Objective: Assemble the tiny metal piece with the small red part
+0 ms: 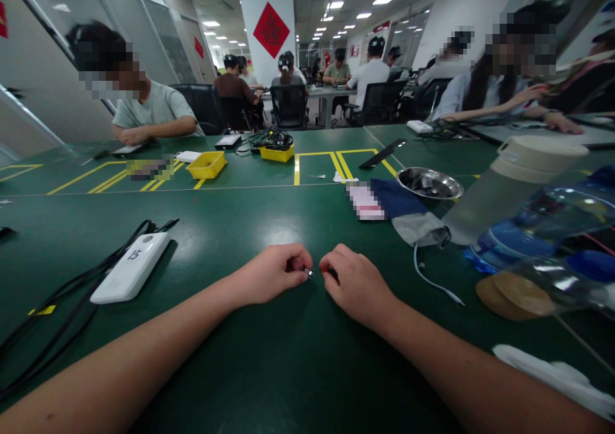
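Observation:
Low over the green table (pixel 288 370), my two hands face each other with a narrow gap between them. My left hand (pixel 276 268) is closed, thumb and fingers pinching a small shiny metal piece (pixel 308 272) whose tip pokes out. It is too small to name. Closed as well, my right hand (pixel 355 283) pinches a small red-tipped piece (pixel 323 270), mostly hidden behind the fingers. The two pieces are apart.
On the left lies a white power bank (pixel 129 267) with black cables (pixel 62 293). A metal bowl (pixel 430 183), a blue-grey pouch (pixel 408 209), a large tumbler (pixel 514 190) and plastic bottles (pixel 552 222) stand right. Yellow trays (pixel 207 165) sit farther back. Several people work around.

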`<state>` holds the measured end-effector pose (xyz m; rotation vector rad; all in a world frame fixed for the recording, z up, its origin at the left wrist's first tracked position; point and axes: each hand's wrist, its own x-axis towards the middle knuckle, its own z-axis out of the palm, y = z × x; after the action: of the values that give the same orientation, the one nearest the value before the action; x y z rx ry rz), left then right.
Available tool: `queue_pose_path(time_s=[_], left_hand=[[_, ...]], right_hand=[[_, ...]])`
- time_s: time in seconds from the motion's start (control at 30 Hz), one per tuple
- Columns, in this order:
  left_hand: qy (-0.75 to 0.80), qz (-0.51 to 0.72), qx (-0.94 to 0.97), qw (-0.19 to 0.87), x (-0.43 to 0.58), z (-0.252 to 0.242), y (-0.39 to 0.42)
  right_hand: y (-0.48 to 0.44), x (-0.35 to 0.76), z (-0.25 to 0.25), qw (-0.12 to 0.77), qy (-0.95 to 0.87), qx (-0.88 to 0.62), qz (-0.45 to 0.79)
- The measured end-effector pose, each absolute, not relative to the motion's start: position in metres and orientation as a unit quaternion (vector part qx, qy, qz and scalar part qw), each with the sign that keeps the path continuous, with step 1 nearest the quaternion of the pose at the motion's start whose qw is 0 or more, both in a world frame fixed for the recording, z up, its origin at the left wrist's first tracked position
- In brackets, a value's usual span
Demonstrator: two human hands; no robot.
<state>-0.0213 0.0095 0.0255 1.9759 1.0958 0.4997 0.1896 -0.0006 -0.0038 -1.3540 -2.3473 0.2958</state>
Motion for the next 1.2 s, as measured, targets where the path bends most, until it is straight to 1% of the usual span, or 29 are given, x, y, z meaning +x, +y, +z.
queue_pose_path(time_s=[0.1,0.2,0.3,0.43,0.57,0.83,1.07,1.2], left_hand=[[0.435,0.195,0.719,0.505,-0.02,0.028,0.004],[0.457,0.207,0.616,0.607,-0.016,0.028,-0.002],[0.472,0.242,0.54,0.653,-0.01,0.027,-0.005],[0.449,0.277,0.541,0.655,-0.005,0.025,-0.004],[0.428,0.304,0.542,0.657,-0.004,0.021,-0.002],[0.409,0.346,0.498,0.682,-0.007,0.012,0.0],[0.408,0.385,0.442,0.701,-0.007,0.01,0.004],[0.428,0.393,0.437,0.686,-0.007,0.008,0.005]], right_hand=[[-0.001,0.189,-0.003,0.221,-0.839,-0.482,0.123],[0.0,0.19,-0.005,0.257,-0.826,-0.469,0.178],[0.001,0.191,-0.006,0.301,-0.807,-0.451,0.233],[0.002,0.192,-0.006,0.354,-0.789,-0.43,0.258],[0.002,0.193,-0.007,0.372,-0.76,-0.445,0.294],[0.0,0.188,-0.003,0.387,-0.673,-0.444,0.447],[-0.001,0.181,0.003,0.431,-0.448,-0.416,0.664],[-0.001,0.181,0.003,0.433,-0.402,-0.394,0.704]])
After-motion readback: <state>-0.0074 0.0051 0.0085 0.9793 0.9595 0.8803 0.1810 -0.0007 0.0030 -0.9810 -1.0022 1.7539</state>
